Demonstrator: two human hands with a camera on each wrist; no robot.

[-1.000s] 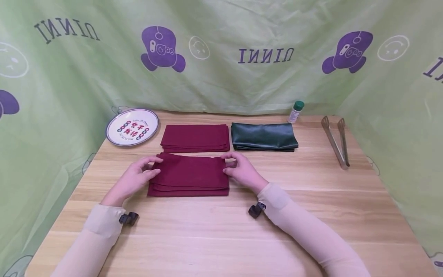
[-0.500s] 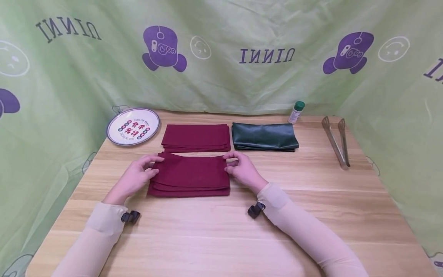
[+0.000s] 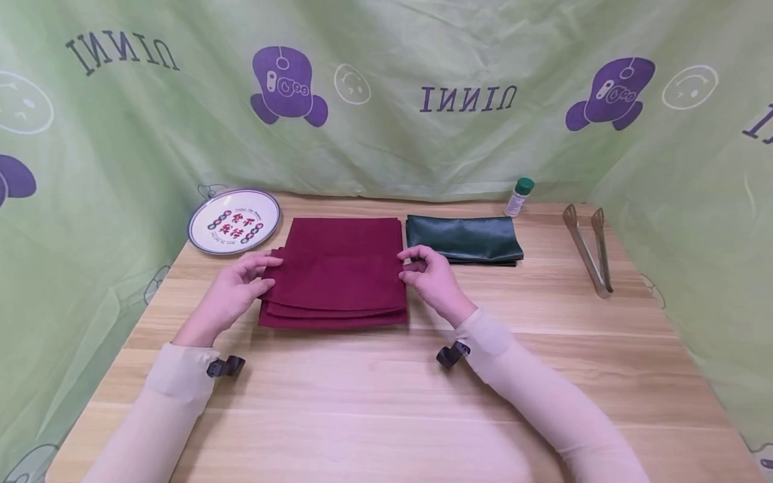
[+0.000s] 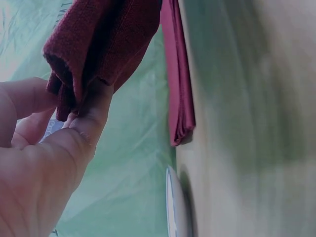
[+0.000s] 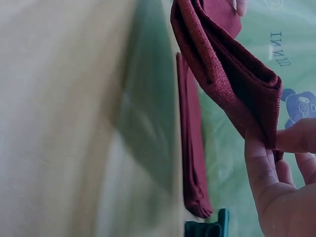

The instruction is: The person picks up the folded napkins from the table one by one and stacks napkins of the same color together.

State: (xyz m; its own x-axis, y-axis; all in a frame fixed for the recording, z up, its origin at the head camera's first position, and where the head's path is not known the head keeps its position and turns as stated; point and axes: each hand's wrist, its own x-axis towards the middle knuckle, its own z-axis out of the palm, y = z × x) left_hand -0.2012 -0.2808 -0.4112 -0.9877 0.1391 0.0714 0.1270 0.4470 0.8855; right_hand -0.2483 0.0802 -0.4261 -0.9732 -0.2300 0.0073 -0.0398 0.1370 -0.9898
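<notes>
Between my two hands a folded dark red cloth (image 3: 338, 288) hangs above the table, its layers showing along the near edge. My left hand (image 3: 228, 295) pinches its left end, thumb and fingers on either side of the layers. At the right end my right hand (image 3: 439, 287) does the same. Behind it lies a second folded red cloth (image 3: 344, 233), whose near part is hidden by the held one in the head view. Both wrist views show this second cloth (image 4: 178, 79) flat on the table, apart from the held cloth.
Right of the red cloths lies a folded dark green cloth (image 3: 461, 236). A white plate (image 3: 234, 221) stands at the back left. A small green-capped bottle (image 3: 519, 196) is at the back, and metal tongs (image 3: 588, 251) lie at the right. A green curtain (image 3: 386, 154) surrounds the table.
Both hands have raised the front red cloth off the table and moved it away from me, so it now overlaps the rear red cloth in the head view.
</notes>
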